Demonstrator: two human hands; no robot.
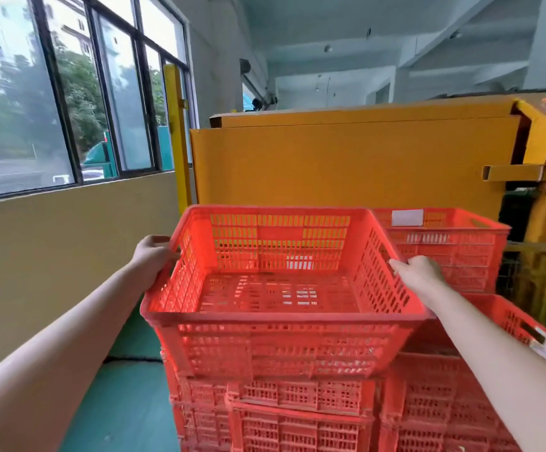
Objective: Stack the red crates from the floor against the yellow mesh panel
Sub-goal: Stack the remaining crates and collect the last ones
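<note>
Both hands' fingers (398,265) grip the top red crate's (278,340) side rims.

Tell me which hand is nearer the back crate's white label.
Right. The right hand grips the top crate just below the white label; the left hand grips its opposite rim.

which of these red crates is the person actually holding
The empty crate atop the left stack: the left hand and right hand grip its side rims. No hand is on the labelled crate behind or the lower crates.
</note>
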